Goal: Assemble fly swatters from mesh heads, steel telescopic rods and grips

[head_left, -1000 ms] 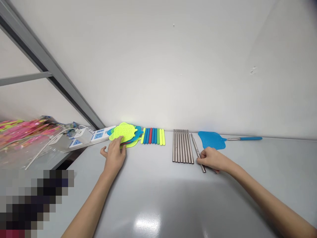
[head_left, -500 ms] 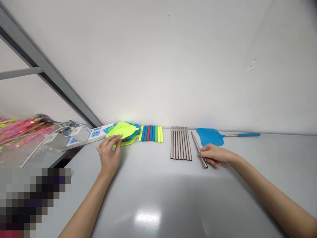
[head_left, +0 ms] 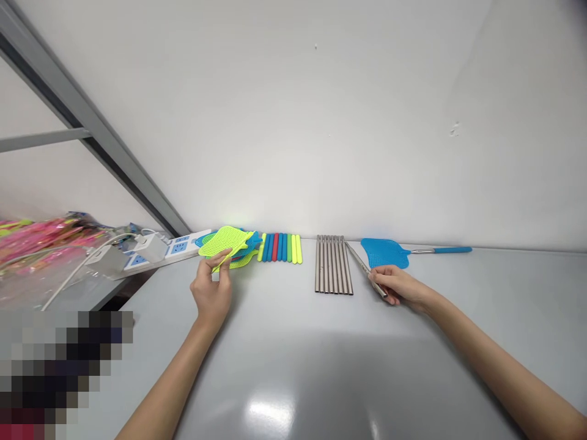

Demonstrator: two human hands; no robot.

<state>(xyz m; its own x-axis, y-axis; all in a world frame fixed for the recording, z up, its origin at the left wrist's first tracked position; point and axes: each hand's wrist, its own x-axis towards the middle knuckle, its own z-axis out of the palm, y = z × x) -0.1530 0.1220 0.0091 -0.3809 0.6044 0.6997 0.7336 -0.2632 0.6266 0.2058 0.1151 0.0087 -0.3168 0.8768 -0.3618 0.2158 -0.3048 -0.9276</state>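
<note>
My left hand (head_left: 212, 290) pinches a yellow fly swatter head (head_left: 233, 254), which is tilted nearly edge-on above a pile of yellow and blue swatter heads (head_left: 222, 240). Between the thumb and fingers of my right hand (head_left: 398, 285) is a slim metal tube (head_left: 359, 261), slanting up and to the left. Its far end comes close to a row of similar metal tubes (head_left: 334, 266) lying side by side. Behind my right hand lies a blue fly swatter (head_left: 386, 252) with a metal shaft and a blue handle.
Several coloured handle grips (head_left: 279, 247) in yellow, blue, red and green lie in a row beside the pile. A white power strip (head_left: 181, 245) with plugged-in chargers stands at the left, near plastic-bagged pink items (head_left: 50, 250). The wall (head_left: 330, 122) rises behind the table.
My left hand has lifted the yellow swatter head from the pile and tilted it edge-on. My right hand has raised the tube's near end and turned it further toward the left.
</note>
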